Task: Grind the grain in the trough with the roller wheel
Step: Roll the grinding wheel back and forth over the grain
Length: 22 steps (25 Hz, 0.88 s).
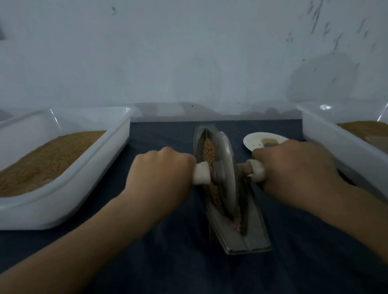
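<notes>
Roller wheel [225,174], left hand [161,170], right hand [295,167] fisted round handles [201,173]

L hand [161,170] gripped left handle [201,173], R hand [295,165] right handle [258,170], fingers curled round each. Roller wheel [226,165] stood upright in metal trough [253,239] btwn both fists. Grain [208,148] lay just beyond L fingers, white dish [261,138] just past R fingers. Left tub [97,172] & right tub [325,142] sat well outside the fists.

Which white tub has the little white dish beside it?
The right tub: the dish lies just left of it. The left tub has no dish nearby.
</notes>
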### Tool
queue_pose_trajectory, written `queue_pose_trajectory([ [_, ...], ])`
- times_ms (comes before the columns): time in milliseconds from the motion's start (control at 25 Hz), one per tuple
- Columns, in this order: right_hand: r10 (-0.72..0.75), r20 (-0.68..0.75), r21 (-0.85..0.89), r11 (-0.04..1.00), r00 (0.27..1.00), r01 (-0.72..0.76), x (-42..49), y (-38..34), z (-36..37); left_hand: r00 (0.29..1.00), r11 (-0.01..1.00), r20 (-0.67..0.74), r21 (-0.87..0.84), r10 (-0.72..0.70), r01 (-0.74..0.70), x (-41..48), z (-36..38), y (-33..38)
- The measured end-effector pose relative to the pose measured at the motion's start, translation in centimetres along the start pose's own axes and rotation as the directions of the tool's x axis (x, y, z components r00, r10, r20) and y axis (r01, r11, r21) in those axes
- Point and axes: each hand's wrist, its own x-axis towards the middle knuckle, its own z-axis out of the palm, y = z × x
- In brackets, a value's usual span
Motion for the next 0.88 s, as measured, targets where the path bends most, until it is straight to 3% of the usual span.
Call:
queue_pose_trajectory([
  [40, 0.042, 0.031, -0.036, 0.999, 0.999, -0.040, 1.5, -0.4, 0.6, 0.998, 0.999, 0.050, 0.017, -0.032, 0.031, 0.8, 1.0, 0.1],
  [160, 0.162, 0.228, 0.074, 0.980, 0.960, -0.183, 6.7, -0.9, 2.5, 0.984, 0.994, 0.136, -0.004, -0.112, 0.113, 6.1, 2.8, -0.6],
  [240, 0.167, 0.285, 0.088, 0.976, 0.944, -0.199, 8.1, -0.7, 2.8, 0.975, 0.993, 0.189, 0.002, -0.118, 0.119, 7.5, 2.7, -0.9],
  [320, 0.120, 0.270, 0.087, 0.985, 0.955, -0.148, 6.3, -0.4, 2.0, 0.978, 0.995, 0.186, -0.017, -0.090, 0.095, 5.8, 2.1, -0.7],
  [520, -0.007, 0.114, 0.007, 1.000, 0.993, 0.007, -0.8, 0.3, -1.5, 0.997, 0.998, -0.041, -0.037, 0.058, -0.059, -0.9, -1.5, 0.0],
  [760, 0.145, 0.194, 0.061, 0.985, 0.970, -0.159, 5.0, -1.2, 1.5, 0.987, 0.994, 0.121, -0.018, -0.109, 0.112, 4.9, 2.1, 0.0],
  [880, 0.124, 0.248, 0.038, 0.990, 0.961, -0.138, 8.0, -1.0, 1.8, 0.968, 0.987, 0.211, -0.057, -0.137, 0.152, 6.5, 2.5, -0.5],
])
